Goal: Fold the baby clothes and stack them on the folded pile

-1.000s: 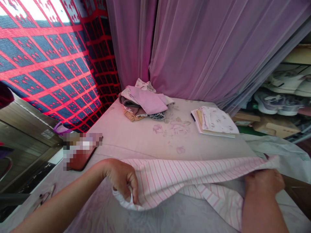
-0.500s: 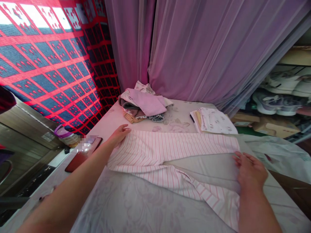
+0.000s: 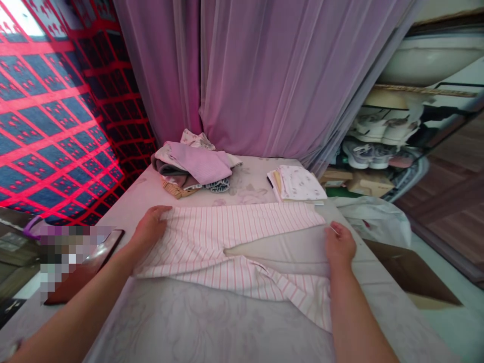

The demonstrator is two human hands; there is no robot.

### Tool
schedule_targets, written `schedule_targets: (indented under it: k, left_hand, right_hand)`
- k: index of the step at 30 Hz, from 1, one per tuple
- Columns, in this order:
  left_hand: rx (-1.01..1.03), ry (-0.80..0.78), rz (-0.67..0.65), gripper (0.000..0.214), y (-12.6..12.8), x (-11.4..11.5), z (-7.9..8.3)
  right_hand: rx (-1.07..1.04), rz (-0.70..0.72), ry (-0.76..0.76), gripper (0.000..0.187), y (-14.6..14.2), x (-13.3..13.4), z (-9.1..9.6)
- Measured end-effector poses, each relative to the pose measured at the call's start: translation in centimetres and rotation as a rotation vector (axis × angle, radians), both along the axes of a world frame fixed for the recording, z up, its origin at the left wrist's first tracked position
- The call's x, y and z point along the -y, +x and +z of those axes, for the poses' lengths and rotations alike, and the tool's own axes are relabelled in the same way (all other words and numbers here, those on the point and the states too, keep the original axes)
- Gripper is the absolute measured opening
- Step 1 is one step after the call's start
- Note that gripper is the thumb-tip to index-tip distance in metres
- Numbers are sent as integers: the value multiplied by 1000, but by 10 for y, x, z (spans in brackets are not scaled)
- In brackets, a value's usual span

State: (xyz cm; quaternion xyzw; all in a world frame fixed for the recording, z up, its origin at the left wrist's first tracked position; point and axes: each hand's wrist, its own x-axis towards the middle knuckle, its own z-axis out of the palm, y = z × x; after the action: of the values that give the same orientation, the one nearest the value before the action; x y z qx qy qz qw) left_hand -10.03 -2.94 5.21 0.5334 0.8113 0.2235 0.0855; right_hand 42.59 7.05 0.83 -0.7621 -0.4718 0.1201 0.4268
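My open left hand [image 3: 149, 225] and right hand [image 3: 339, 245] rest flat at the edges of the pink-striped garment [image 3: 230, 237], gripping nothing; it lies spread but unfolded at 12 o'clock on the bed [image 3: 189, 322], with a folded stack [image 3: 297, 182] at 1 o'clock and a loose heap of clothes [image 3: 192, 164] at 11 o'clock.

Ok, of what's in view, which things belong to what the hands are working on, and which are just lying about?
Being worked on: left hand, right hand, pink-striped garment.
Lying about: clothes pile, folded stack, phone, white plastic bag.
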Motion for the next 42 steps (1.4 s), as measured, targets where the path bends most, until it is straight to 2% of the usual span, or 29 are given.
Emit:
schedule_targets:
  k: [4,8,10,13,15,19,22,26,29,31,33,38,42]
  left_hand:
    - [-179,-43,-80,47,4,6,0]
    - [-314,-17,-226,40,20,18,5]
    - [-280,7,-370,38,35,27,5]
    - [-145,-61,-597,37,60,42,-1]
    - [-100,-103,-652,39,71,50,-7]
    - [-71,-96,-604,30,79,52,-19]
    - [-45,-52,-563,19,80,48,-20]
    - [101,-41,-579,20,80,50,-2]
    - [316,-113,-601,28,75,56,14]
    - [390,-176,-607,31,73,59,19]
    - [350,-199,-618,31,74,59,18]
    - [109,-145,-648,31,82,54,10]
    - [129,-68,-654,36,81,56,8]
  right_hand:
    - [275,16,-134,53,-3,1,9]
    - [380,53,-319,56,-13,2,17]
    - [417,63,-350,54,-17,3,18]
    - [435,88,-341,49,-18,4,18]
    - [412,99,-321,45,-16,4,18]
    - [324,96,-312,38,-14,-3,19]
    - [274,104,-358,31,-13,-8,23]
    - [323,71,-336,28,-1,-6,32]
    - [394,-2,-263,28,12,0,37]
    - [424,-24,-257,28,18,5,37]
    - [449,-4,-285,29,19,8,34]
    - [444,51,-346,35,15,11,28]
    - [438,74,-186,37,8,17,31]
